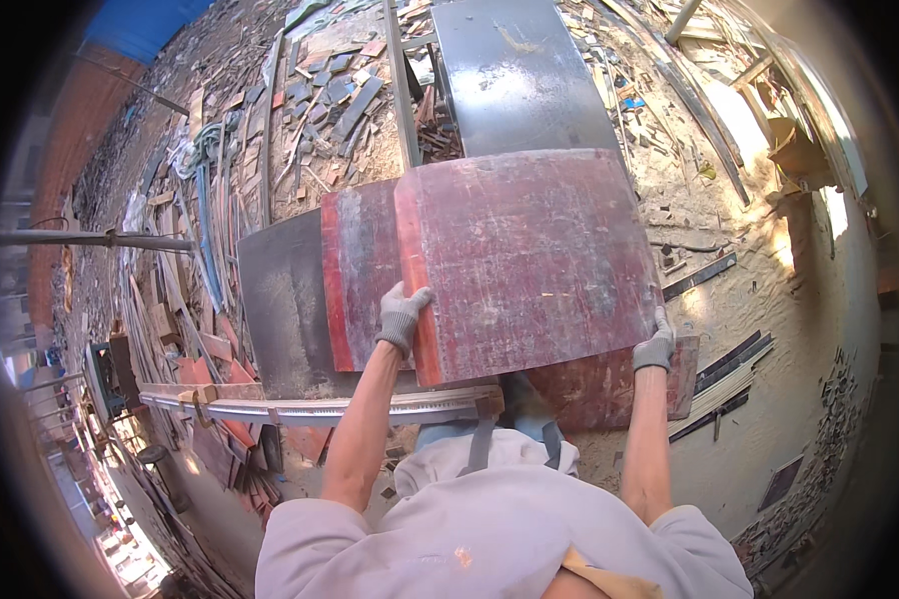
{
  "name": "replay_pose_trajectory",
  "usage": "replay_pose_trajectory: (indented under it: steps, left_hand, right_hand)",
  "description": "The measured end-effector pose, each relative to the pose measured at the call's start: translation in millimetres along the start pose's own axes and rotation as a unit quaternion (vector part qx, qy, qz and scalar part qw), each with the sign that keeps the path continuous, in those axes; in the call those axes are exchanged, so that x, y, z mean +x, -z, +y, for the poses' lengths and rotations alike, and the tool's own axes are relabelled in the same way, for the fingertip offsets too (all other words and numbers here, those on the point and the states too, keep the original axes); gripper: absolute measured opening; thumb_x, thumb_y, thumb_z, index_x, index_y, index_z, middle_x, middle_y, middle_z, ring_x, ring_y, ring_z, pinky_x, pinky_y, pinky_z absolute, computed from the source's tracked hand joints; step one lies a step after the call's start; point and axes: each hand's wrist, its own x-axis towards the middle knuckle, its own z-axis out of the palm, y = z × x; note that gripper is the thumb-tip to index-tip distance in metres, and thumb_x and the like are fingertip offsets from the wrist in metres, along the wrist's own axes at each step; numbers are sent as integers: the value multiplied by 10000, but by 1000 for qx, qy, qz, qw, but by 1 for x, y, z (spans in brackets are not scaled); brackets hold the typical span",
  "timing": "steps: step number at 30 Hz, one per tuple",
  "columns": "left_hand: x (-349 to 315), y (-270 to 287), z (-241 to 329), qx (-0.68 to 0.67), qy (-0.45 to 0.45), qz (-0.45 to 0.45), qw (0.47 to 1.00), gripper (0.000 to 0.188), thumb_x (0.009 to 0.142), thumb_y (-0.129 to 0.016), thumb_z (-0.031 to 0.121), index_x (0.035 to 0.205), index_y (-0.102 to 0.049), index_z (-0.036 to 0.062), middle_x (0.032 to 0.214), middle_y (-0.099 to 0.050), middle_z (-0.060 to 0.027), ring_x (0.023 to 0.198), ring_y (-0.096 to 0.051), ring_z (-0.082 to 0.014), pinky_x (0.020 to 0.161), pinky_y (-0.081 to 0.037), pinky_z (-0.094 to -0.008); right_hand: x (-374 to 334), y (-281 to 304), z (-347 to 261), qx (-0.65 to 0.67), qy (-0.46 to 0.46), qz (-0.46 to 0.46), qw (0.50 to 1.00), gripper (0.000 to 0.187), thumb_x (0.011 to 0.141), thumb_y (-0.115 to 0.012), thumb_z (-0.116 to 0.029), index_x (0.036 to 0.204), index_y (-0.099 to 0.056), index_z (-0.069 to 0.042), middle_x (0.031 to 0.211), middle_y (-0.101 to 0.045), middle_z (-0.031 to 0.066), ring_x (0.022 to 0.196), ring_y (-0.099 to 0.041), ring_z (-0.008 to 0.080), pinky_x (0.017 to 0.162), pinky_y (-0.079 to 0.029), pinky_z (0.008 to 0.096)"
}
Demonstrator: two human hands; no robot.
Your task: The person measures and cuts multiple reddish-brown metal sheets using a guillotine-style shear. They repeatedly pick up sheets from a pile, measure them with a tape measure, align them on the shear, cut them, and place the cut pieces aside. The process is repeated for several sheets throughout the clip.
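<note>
A large worn plywood panel [534,260], reddish brown with a brighter red strip along its left side, spans the space before me. My left hand [405,311], in a grey knit glove, grips its left edge. At the panel's near right corner my right hand [656,344], gloved the same way, is closed on the edge. Partly covered by this panel, a second red-edged panel [360,280] lies on a dark tabletop [282,299]. Another reddish board [594,399] shows below the held panel, near my legs.
A long rail with a scale [310,407] crosses the table's near side. Beyond stretches a dark smooth surface [524,75]. Wood offcuts [340,95] litter the ground at the far left. Stacked strips [724,379] lie at the right on sawdust-covered ground. A metal bar [100,240] juts in from the left.
</note>
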Motion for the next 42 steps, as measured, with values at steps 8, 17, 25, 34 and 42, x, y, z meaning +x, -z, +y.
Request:
replay_pose_trajectory:
  steps: [8,17,25,34,42]
  left_hand:
    - [70,208,-4,391,-75,99,912,635,945,-729,309,1421,-546,-68,1309,-692,-202,1186,-670,-306,1008,-516,-384]
    - [81,274,-51,252,5,27,967,752,942,-730,482,1503,-499,38,1322,-648,-177,1200,-635,-306,1014,-503,-400]
    - [-8,162,-1,156,92,-105,978,625,996,-551,568,1270,-652,16,1138,-728,-169,1011,-694,-358,924,-540,-464]
    - [-208,-137,-18,466,-158,-236,838,619,914,-633,478,1105,-681,-109,968,-740,-196,861,-690,-298,789,-536,-427]
    - [-553,-432,-222,671,-289,-412,545,658,880,-666,580,1005,-761,-60,893,-760,-251,932,-746,-419,807,-548,-480]
  right_hand:
    - [-44,-14,136,-492,72,-223,838,325,902,-836,-267,1078,-734,-13,978,-749,65,839,-687,137,805,-552,295]
    - [-152,-64,100,-450,-50,-398,798,551,836,-871,-467,1019,-760,41,919,-746,88,796,-696,148,723,-560,311]
    - [-265,51,-9,-509,129,-324,787,665,745,-840,-576,867,-727,67,773,-726,186,726,-679,279,674,-509,430]
    - [-300,484,19,-179,-8,-50,982,496,806,-890,-482,934,-784,-14,826,-715,43,838,-648,159,817,-499,334]
    - [-435,868,48,91,-5,178,980,425,905,-817,-275,1239,-711,-35,1093,-730,19,1060,-653,175,1005,-475,325]
